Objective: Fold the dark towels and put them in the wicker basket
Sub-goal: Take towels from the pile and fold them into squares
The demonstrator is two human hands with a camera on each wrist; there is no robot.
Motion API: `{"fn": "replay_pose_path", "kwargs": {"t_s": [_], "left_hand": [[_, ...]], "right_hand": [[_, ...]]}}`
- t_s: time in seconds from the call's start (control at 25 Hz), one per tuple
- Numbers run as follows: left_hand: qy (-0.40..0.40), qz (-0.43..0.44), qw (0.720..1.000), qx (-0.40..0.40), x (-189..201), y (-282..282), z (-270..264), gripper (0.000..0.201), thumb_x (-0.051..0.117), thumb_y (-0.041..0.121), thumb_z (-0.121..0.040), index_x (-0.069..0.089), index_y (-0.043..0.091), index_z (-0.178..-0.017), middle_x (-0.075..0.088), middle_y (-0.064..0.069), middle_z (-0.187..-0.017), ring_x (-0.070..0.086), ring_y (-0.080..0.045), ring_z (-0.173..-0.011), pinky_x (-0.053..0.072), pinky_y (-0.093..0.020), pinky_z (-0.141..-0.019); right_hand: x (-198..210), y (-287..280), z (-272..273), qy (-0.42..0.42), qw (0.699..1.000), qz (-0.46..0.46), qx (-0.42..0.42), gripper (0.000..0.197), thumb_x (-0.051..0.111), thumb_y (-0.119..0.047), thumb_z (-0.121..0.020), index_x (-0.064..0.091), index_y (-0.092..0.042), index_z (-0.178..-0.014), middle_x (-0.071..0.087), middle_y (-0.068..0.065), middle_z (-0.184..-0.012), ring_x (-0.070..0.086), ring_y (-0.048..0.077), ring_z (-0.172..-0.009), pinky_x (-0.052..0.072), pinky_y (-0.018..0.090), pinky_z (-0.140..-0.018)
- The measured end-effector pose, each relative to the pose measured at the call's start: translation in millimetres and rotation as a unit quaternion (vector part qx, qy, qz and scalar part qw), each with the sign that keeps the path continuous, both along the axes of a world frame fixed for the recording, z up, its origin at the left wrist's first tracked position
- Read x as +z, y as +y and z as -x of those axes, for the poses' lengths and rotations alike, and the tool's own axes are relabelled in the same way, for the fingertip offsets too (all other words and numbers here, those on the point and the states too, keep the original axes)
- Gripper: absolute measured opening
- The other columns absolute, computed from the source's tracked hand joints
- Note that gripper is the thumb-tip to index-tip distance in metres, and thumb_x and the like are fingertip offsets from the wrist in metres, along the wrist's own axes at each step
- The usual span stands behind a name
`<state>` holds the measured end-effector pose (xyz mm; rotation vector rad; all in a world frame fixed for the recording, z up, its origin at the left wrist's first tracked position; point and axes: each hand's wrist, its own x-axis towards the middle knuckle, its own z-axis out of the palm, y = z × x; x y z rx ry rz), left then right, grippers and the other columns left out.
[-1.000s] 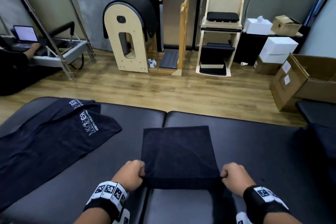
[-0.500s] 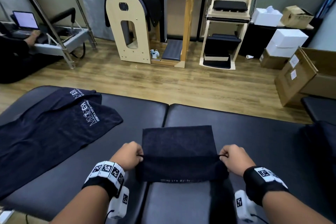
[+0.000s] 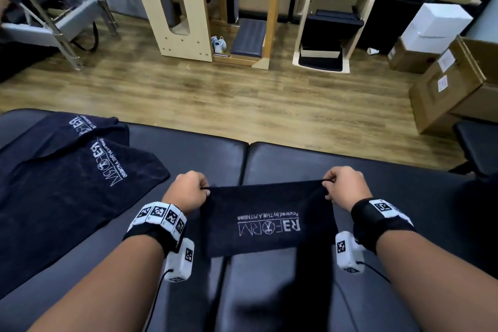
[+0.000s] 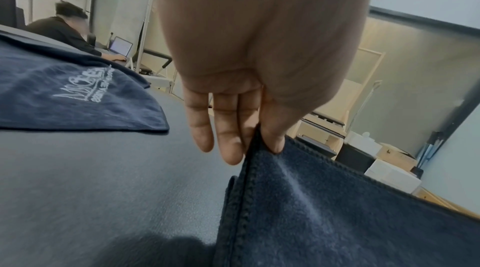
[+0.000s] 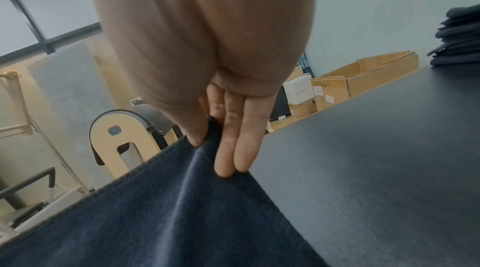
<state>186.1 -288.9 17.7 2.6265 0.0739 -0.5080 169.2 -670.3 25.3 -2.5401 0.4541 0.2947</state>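
Head view: left hand [image 3: 188,191] and right hand [image 3: 343,187] each pinch one upper corner of the folded dark towel [image 3: 269,219], stretched taut between them. Its free edge hangs toward the person over the black padded desk [image 3: 390,197]; white "REFORM / Powered by THE A FITNESS" print faces up and reads upside down from the camera.

Left wrist view: thumb and fingers [image 4: 226,140] clamp the hemmed corner of the towel [image 4: 324,210], other fingers straight beside it. Right wrist view: same grip mirrored, thumb against fingers [image 5: 233,148] with the towel [image 5: 168,210] corner between them.

Second dark towel [image 3: 67,183] lies unfolded on the desk to the left, well apart from the held one, logo up, with another dark layer under it at the far edge. Stack of folded dark cloths [image 5: 457,39] sits at the far right of the desk in the right wrist view. Wicker basket not visible in any view.

Background: wooden floor [image 3: 242,102], wooden arched exercise barrel [image 3: 175,8], cardboard boxes [image 3: 452,83] at right, a person at a laptop [image 4: 120,46] far left.
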Motion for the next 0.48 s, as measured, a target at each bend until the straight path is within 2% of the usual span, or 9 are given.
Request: {"fn": "replay_pose_path", "kwargs": {"t_s": [0.08,0.16,0.24,0.32,0.4,0.48], "left_hand": [[-0.003,0.005,1.000,0.005,-10.2,-0.6,-11.2,0.008,0.068,0.018,-0.079,0.064,0.024,-0.075,0.070,0.000,-0.079,0.066,-0.025,-0.087,0.054,-0.033,-0.083],[-0.012,0.010,1.000,0.000,-21.4,-2.5,-16.8,0.012,0.066,0.016,-0.078,0.060,0.025,-0.084,0.067,0.001,-0.089,0.062,-0.024,-0.090,0.053,-0.034,-0.086],[-0.014,0.005,0.998,-0.059,-36.0,-7.4,-19.0,0.017,0.067,0.014,-0.079,0.061,0.021,-0.092,0.061,0.000,-0.098,0.056,-0.023,-0.098,0.049,-0.036,-0.089],[-0.003,-0.033,0.990,-0.137,-46.7,-13.9,-17.9,0.018,0.068,0.017,-0.080,0.063,0.021,-0.097,0.057,0.001,-0.105,0.051,-0.024,-0.107,0.047,-0.038,-0.091],[-0.007,-0.083,0.982,-0.171,-51.2,-18.8,-16.4,0.018,0.067,0.022,-0.081,0.061,0.022,-0.097,0.055,0.001,-0.108,0.049,-0.024,-0.110,0.046,-0.038,-0.088],[-0.021,-0.125,0.976,-0.179,-50.3,-20.4,-12.8,0.017,0.066,0.027,-0.082,0.059,0.023,-0.097,0.056,0.002,-0.108,0.050,-0.023,-0.109,0.043,-0.037,-0.085]], "right_hand": [[-10.5,2.9,-9.1,-0.012,1.000,0.003,-0.015,0.005,0.067,-0.016,-0.087,0.070,-0.020,-0.087,0.073,-0.004,-0.074,0.072,0.022,-0.086,0.054,0.033,-0.093],[-19.1,7.7,-8.5,-0.023,0.999,0.003,-0.031,0.017,0.069,-0.018,-0.086,0.070,-0.020,-0.103,0.069,-0.006,-0.085,0.065,0.025,-0.099,0.049,0.030,-0.096],[-27.8,17.6,0.3,-0.006,1.000,0.003,-0.018,0.017,0.071,-0.020,-0.085,0.070,-0.021,-0.102,0.070,-0.006,-0.086,0.065,0.023,-0.097,0.048,0.027,-0.093],[-37.0,29.8,15.4,0.038,0.998,0.017,0.049,0.013,0.070,-0.024,-0.085,0.072,-0.023,-0.098,0.073,-0.004,-0.089,0.068,0.022,-0.096,0.051,0.028,-0.090],[-41.9,40.1,30.5,0.083,0.989,0.034,0.120,0.022,0.067,-0.027,-0.086,0.071,-0.023,-0.107,0.070,-0.002,-0.102,0.066,0.022,-0.102,0.053,0.033,-0.092],[-45.5,46.5,40.5,0.090,0.984,0.052,0.146,0.032,0.062,-0.027,-0.089,0.065,-0.020,-0.120,0.061,0.002,-0.114,0.061,0.024,-0.110,0.051,0.036,-0.095]]}}
